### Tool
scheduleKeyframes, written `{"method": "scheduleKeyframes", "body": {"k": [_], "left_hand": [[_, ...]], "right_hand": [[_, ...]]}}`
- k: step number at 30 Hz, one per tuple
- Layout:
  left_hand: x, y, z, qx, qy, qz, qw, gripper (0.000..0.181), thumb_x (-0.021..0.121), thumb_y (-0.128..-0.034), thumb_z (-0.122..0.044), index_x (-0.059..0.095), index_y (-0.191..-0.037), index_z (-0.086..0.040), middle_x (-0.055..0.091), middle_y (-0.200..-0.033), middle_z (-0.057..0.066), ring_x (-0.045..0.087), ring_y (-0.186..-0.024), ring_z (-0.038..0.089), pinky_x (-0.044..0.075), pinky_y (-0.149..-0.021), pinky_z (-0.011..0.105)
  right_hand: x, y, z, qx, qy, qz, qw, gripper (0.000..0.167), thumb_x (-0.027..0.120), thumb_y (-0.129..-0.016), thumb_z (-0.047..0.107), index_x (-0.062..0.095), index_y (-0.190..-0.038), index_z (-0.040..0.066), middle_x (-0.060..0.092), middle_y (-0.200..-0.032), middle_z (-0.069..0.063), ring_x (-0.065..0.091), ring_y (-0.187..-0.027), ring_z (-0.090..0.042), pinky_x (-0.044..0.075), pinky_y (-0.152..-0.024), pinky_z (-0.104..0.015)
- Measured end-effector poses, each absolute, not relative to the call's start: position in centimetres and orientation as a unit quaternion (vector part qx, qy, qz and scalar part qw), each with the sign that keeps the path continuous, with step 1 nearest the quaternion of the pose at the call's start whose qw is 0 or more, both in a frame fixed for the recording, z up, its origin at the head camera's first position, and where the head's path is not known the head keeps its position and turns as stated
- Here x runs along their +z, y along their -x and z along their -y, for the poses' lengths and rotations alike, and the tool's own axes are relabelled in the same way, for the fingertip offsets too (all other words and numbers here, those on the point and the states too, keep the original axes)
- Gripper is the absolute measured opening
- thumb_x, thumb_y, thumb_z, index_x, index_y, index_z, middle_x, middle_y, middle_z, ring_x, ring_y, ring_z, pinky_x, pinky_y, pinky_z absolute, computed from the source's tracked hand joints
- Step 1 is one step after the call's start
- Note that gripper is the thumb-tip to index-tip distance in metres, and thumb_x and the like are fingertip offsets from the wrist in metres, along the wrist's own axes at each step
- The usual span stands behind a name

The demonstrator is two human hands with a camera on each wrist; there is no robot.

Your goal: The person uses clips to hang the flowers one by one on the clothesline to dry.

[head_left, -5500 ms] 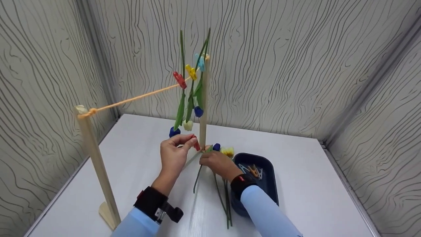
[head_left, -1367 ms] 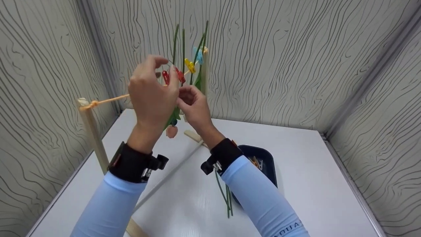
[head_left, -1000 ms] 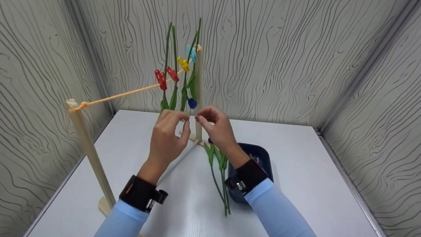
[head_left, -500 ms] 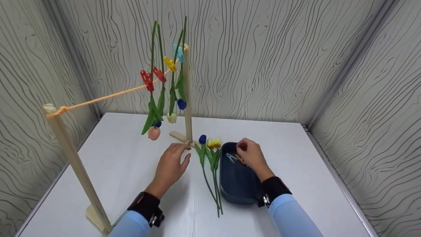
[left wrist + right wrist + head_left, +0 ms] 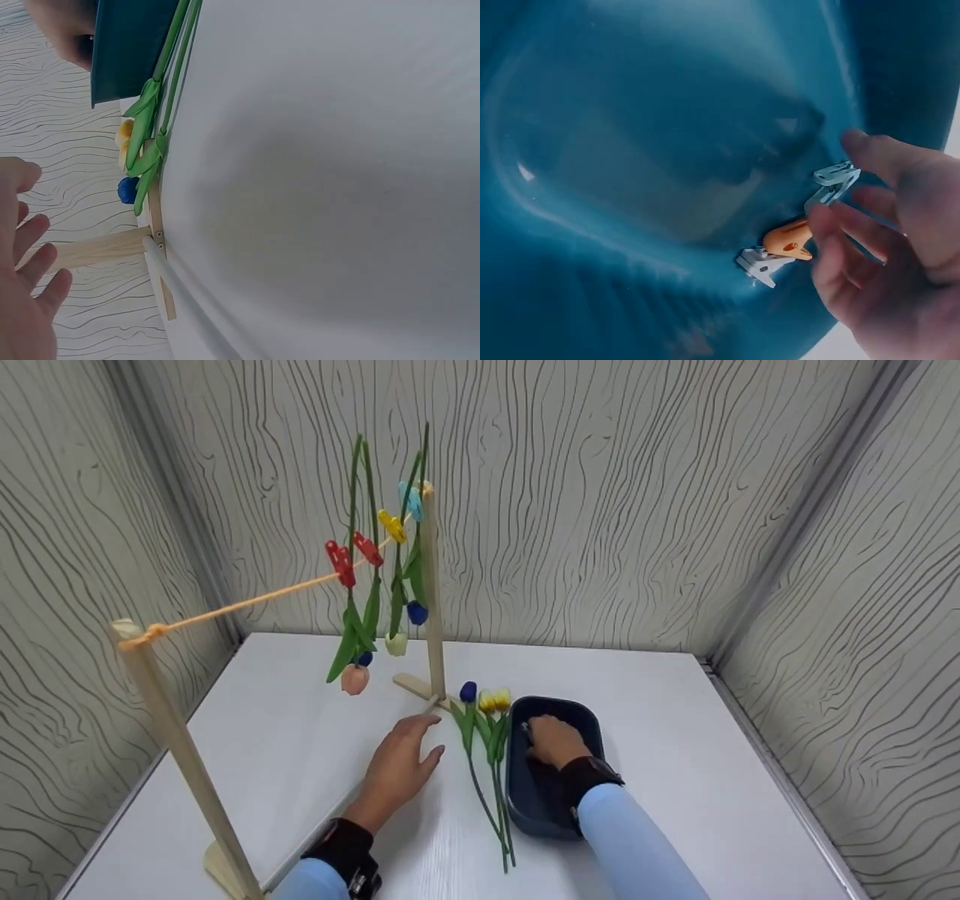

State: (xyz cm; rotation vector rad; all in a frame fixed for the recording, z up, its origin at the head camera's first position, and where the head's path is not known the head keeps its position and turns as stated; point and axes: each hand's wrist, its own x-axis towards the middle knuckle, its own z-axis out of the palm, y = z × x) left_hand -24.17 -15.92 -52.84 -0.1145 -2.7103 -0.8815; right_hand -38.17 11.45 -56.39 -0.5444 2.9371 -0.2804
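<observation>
My right hand (image 5: 556,741) is down inside a dark blue tray (image 5: 544,829). In the right wrist view its thumb and fingers are spread around a light blue clothespin (image 5: 834,180), with no firm pinch visible. Beside that pin lie an orange clothespin (image 5: 787,240) and a pale grey clothespin (image 5: 761,264). Over the table my left hand (image 5: 399,765) holds nothing, its fingers relaxed and thumb apart. Nearest to it are artificial tulips lying beside the tray: a blue tulip (image 5: 469,692) and two yellow-and-white tulips (image 5: 495,701).
An orange cord (image 5: 247,602) runs between a near wooden post (image 5: 187,757) and a far wooden post (image 5: 433,600). Several tulips hang upside down from it, held by red clothespins (image 5: 341,564), a yellow clothespin (image 5: 391,526) and light blue clothespins (image 5: 411,501). A rod joins the post bases.
A pink tulip went from the table onto the cord under a second red clothespin. Both hands then let go and came down; the right hand moved right into the tray.
</observation>
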Motion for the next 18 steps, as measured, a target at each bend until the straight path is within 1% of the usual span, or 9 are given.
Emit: {"method": "scheduleKeyframes", "body": {"k": [2, 5, 7, 9, 11, 13, 14, 17, 18], "left_hand": [[-53.0, 24.0, 15.8, -0.311, 0.037, 0.938, 0.148, 0.045, 0.081, -0.0992, -0.018, 0.066, -0.141, -0.011, 0.072, -0.144, 0.012, 0.067, -0.138, 0.032, 0.056, -0.117, 0.049], [-53.0, 24.0, 15.5, -0.324, 0.038, 0.933, 0.155, 0.042, 0.079, -0.1005, -0.018, 0.067, -0.14, -0.009, 0.073, -0.142, 0.014, 0.068, -0.137, 0.032, 0.057, -0.115, 0.05], [-53.0, 24.0, 15.3, -0.333, 0.039, 0.929, 0.156, 0.042, 0.077, -0.1017, -0.019, 0.066, -0.141, -0.009, 0.072, -0.143, 0.015, 0.068, -0.137, 0.033, 0.057, -0.115, 0.05], [-52.7, 24.2, 15.1, -0.344, 0.035, 0.925, 0.155, 0.041, 0.076, -0.1029, -0.02, 0.066, -0.142, -0.009, 0.072, -0.144, 0.014, 0.067, -0.138, 0.033, 0.056, -0.115, 0.05], [-52.5, 24.2, 14.8, -0.351, 0.032, 0.923, 0.151, 0.042, 0.075, -0.1033, -0.021, 0.066, -0.142, -0.009, 0.071, -0.145, 0.014, 0.067, -0.138, 0.033, 0.056, -0.116, 0.051], [-52.2, 24.2, 14.6, -0.356, 0.032, 0.922, 0.147, 0.041, 0.075, -0.1035, -0.021, 0.066, -0.142, -0.009, 0.071, -0.145, 0.014, 0.067, -0.138, 0.033, 0.056, -0.115, 0.052], [-52.1, 24.1, 14.4, -0.359, 0.034, 0.921, 0.145, 0.041, 0.075, -0.1036, -0.021, 0.065, -0.142, -0.009, 0.071, -0.145, 0.014, 0.067, -0.138, 0.033, 0.056, -0.115, 0.052], [-51.9, 24.1, 13.9, -0.366, 0.038, 0.92, 0.138, 0.042, 0.074, -0.1041, -0.02, 0.065, -0.143, -0.007, 0.071, -0.145, 0.014, 0.067, -0.138, 0.034, 0.056, -0.116, 0.053], [-51.9, 24.1, 13.7, -0.371, 0.037, 0.918, 0.135, 0.042, 0.074, -0.1044, -0.021, 0.065, -0.143, -0.008, 0.071, -0.146, 0.014, 0.067, -0.139, 0.033, 0.055, -0.116, 0.053]], "right_hand": [[-56.4, 38.3, -11.6, -0.095, 0.189, -0.975, 0.073, 0.014, 0.077, -0.099, 0.013, 0.069, -0.108, 0.006, 0.075, -0.107, -0.018, 0.074, -0.097, -0.038, 0.061, -0.081, -0.054], [-55.3, 37.6, -11.5, -0.081, 0.189, -0.977, 0.049, 0.006, 0.072, -0.102, 0.009, 0.07, -0.102, 0.003, 0.076, -0.1, -0.02, 0.074, -0.089, -0.039, 0.062, -0.076, -0.055], [-53.8, 36.4, -11.2, -0.068, 0.187, -0.979, 0.04, 0.008, 0.072, -0.102, 0.009, 0.069, -0.101, 0.001, 0.075, -0.096, -0.021, 0.074, -0.087, -0.04, 0.062, -0.076, -0.057], [-53.1, 35.7, -11.0, -0.05, 0.189, -0.98, 0.035, 0.014, 0.071, -0.104, 0.01, 0.07, -0.112, -0.001, 0.075, -0.097, -0.023, 0.074, -0.086, -0.039, 0.063, -0.076, -0.056], [-52.9, 35.3, -10.8, -0.043, 0.195, -0.979, 0.037, 0.026, 0.069, -0.106, 0.013, 0.066, -0.127, -0.002, 0.075, -0.1, -0.025, 0.075, -0.087, -0.041, 0.063, -0.076, -0.056], [-52.9, 35.0, -10.7, -0.04, 0.202, -0.978, 0.03, 0.03, 0.067, -0.107, 0.014, 0.064, -0.133, -0.001, 0.075, -0.102, -0.026, 0.075, -0.088, -0.042, 0.063, -0.076, -0.057], [-52.9, 34.9, -10.6, -0.041, 0.204, -0.978, 0.026, 0.027, 0.066, -0.108, 0.013, 0.065, -0.131, -0.001, 0.075, -0.102, -0.026, 0.075, -0.088, -0.042, 0.064, -0.076, -0.057], [-53.1, 34.9, -10.8, -0.047, 0.205, -0.977, 0.02, 0.01, 0.068, -0.105, 0.008, 0.07, -0.109, -0.001, 0.075, -0.099, -0.025, 0.075, -0.088, -0.042, 0.064, -0.076, -0.058], [-53.1, 35.0, -10.9, -0.051, 0.202, -0.978, 0.026, 0.008, 0.07, -0.104, 0.006, 0.07, -0.101, -0.001, 0.075, -0.098, -0.024, 0.075, -0.087, -0.041, 0.063, -0.076, -0.058]]}}
